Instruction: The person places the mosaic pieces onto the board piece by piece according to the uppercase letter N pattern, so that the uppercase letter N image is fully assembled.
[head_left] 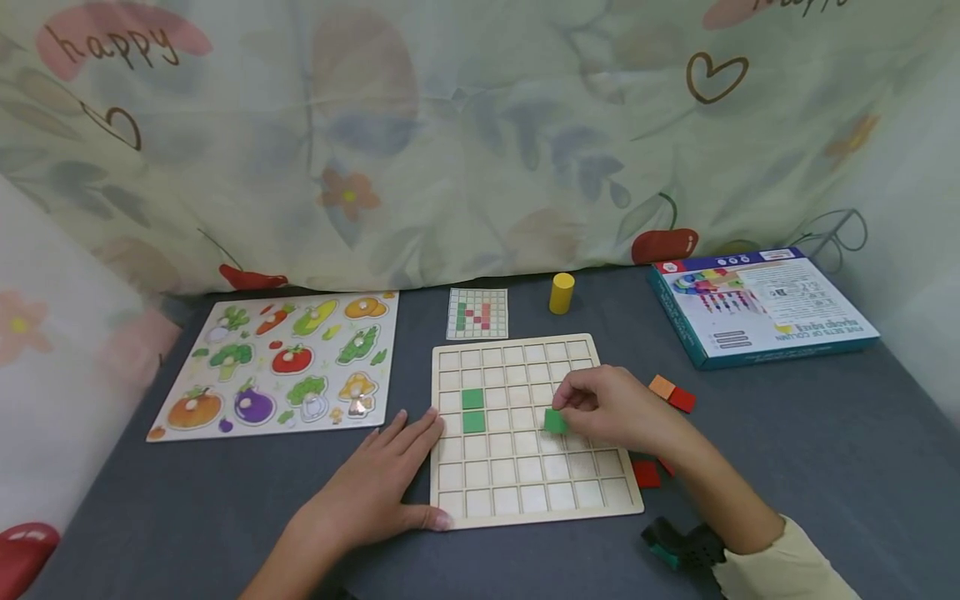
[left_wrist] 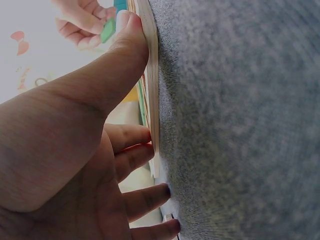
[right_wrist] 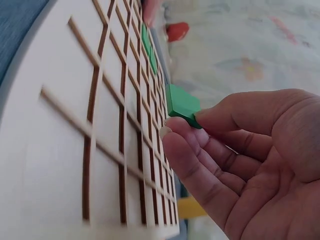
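A wooden grid board (head_left: 525,523) lies on the dark cloth, with two green square tiles (head_left: 473,399) set one below the other in its upper left cells. My right hand (head_left: 618,408) pinches another green tile (right_wrist: 182,102) between thumb and fingers, above the right half of the grid. In the right wrist view this tile is tilted and raised off the board. With fingers spread and nearly straight, my left hand (head_left: 367,492) steadies the board's left side, its thumb at the lower left corner and fingertips along the edge.
Orange (head_left: 662,387) and red tiles (head_left: 682,400) lie right of the board, some partly hidden by the right arm. Behind it are a pattern card (head_left: 459,334) and a yellow cylinder (head_left: 562,294). A vegetable puzzle (head_left: 258,342) lies left, a flat box (head_left: 765,308) back right.
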